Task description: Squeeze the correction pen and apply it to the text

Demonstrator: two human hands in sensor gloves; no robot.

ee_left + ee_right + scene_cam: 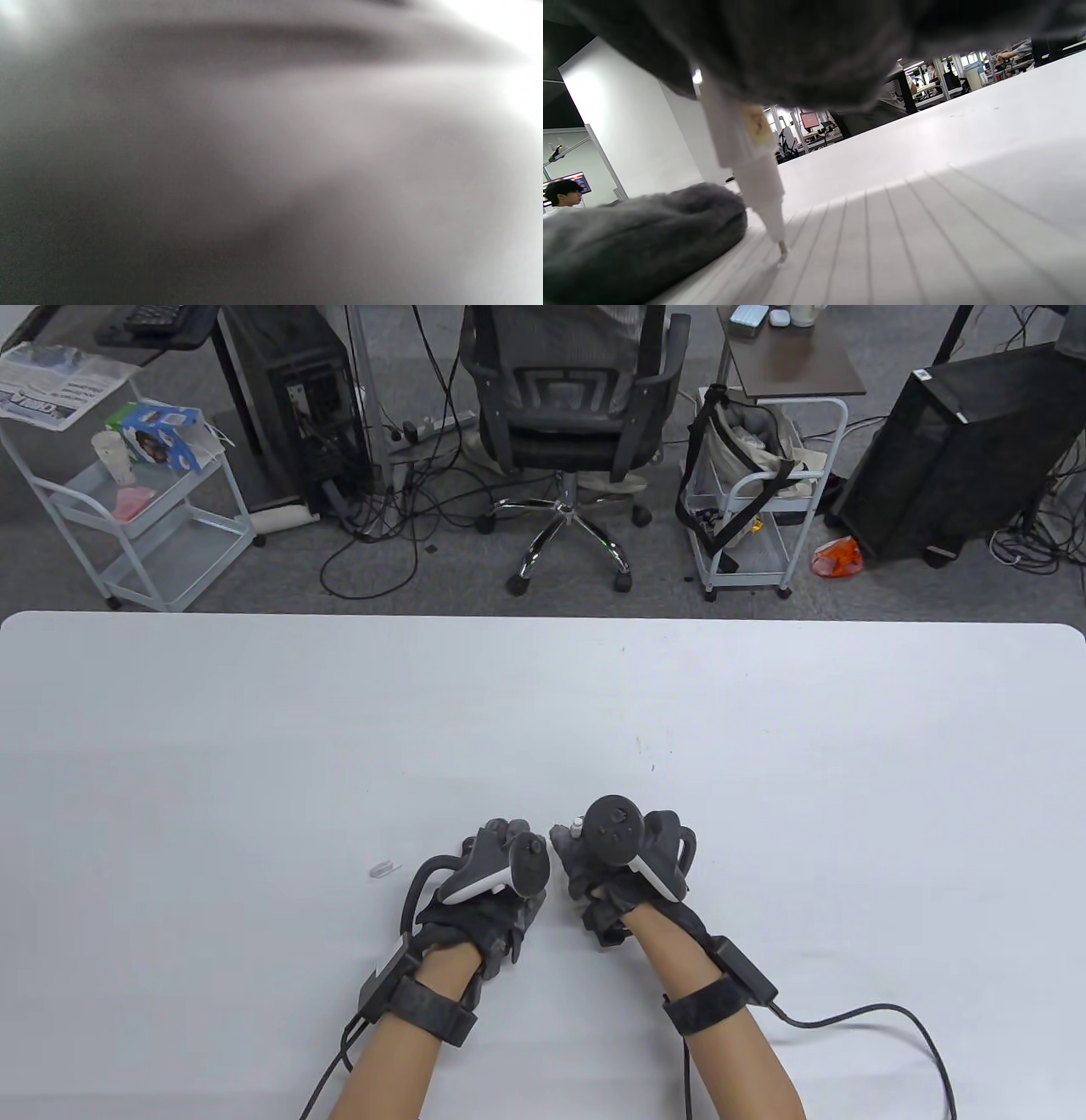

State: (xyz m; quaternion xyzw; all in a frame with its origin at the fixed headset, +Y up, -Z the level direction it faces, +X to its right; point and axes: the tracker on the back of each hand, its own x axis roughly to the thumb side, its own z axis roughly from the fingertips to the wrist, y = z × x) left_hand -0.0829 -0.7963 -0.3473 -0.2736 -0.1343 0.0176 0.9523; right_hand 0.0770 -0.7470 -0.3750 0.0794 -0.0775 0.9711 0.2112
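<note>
My right hand (624, 865) grips a white correction pen (746, 161); its top end shows above the fingers in the table view (577, 824). The pen stands nearly upright with its metal tip (783, 253) at the surface of a lined sheet of paper (903, 237). My left hand (492, 882) rests palm down just left of the pen, and one gloved finger (640, 237) lies on the paper beside the tip. No text shows on the paper here. The left wrist view is a grey blur.
A small clear cap (383, 869) lies on the white table (254, 746) left of my left hand. Cables trail from both wrists off the table's near edge. Beyond the far edge stand an office chair (564, 415) and wire carts.
</note>
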